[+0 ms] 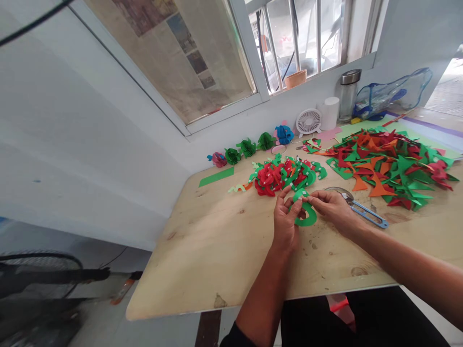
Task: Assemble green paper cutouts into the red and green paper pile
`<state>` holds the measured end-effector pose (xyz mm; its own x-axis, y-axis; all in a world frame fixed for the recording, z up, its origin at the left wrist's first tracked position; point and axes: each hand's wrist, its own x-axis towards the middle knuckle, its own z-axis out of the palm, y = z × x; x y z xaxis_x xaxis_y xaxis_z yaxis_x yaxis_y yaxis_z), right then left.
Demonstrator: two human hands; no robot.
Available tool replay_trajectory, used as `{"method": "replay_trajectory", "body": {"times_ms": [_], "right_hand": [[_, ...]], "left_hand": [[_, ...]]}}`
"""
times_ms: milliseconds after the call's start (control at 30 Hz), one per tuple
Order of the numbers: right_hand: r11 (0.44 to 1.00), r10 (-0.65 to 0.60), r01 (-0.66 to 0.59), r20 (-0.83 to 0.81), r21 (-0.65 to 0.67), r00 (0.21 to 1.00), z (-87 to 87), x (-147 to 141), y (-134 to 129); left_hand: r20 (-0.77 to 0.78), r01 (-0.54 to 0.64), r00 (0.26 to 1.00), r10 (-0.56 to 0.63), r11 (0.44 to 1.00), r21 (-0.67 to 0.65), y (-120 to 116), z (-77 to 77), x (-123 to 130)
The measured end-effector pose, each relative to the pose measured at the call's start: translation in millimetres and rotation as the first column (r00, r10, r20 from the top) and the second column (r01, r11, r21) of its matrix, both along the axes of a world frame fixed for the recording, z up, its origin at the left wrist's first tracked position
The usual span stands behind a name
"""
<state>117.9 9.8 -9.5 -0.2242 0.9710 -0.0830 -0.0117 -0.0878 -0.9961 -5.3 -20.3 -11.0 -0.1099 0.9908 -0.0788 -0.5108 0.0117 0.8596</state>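
Between my hands, above the table, is a curved green paper piece (307, 218) with small white squares on it. My left hand (287, 212) grips its left side between thumb and fingers. The fingertips of my right hand (323, 205) are pinched at the upper right part of the same piece, close to a white square. Just behind my hands lies a pile of red and green cut paper shapes (269, 178), many with white squares. A light blue cutter-like tool (371, 214) rests to the right, beside a round dish partly hidden by my right hand.
A large heap of green, orange and red scraps (394, 164) covers the right side. Along the wall stand paper ornaments (248, 147), a small white fan (308, 121) and a glass bottle (349, 96). A green strip (217, 177) lies near the table's (202, 250) back left corner.
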Motion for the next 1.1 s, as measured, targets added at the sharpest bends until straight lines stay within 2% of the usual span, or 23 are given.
{"method": "replay_trajectory", "body": {"times_ms": [167,367,567,733,800,900,1000,1100], "right_hand": [[0.997,0.009,-0.008,-0.016,0.077,1.0,-6.4,1,3],[0.954,-0.125,0.105,0.055,0.279,0.991,-11.3,4,3],[0.937,-0.075,0.037,0.099,0.347,0.992,-8.7,5,-1],[0.923,-0.098,0.032,0.155,0.384,0.983,-5.4,5,-3],[0.899,-0.138,0.039,0.199,0.436,0.97,-3.1,5,-4],[0.833,-0.188,0.021,0.247,0.552,0.951,-0.6,6,-4],[0.749,-0.169,-0.034,0.241,0.661,0.956,-1.3,6,-3],[0.697,-0.148,-0.07,0.239,0.714,0.96,-3.6,7,-2]], "left_hand": [[-0.043,-0.02,0.999,0.021,1.0,0.018,0,0.4,1],[-0.068,-0.063,0.996,0.065,0.998,0.029,-1,0.3,3],[-0.06,-0.06,0.996,0.061,0.998,0.019,0,0.5,3],[-0.063,-0.059,0.996,0.06,0.998,0.014,-1,2.5,3],[-0.057,-0.052,0.997,0.052,0.999,0.013,-1,3.3,3],[-0.036,-0.029,0.999,0.03,1.0,0.011,-2,3.4,2],[-0.016,0.003,1.0,-0.003,1.0,0.0,-1,2.5,0],[0.004,0.041,0.999,-0.041,0.999,-0.015,-1,2.3,-2]]}}
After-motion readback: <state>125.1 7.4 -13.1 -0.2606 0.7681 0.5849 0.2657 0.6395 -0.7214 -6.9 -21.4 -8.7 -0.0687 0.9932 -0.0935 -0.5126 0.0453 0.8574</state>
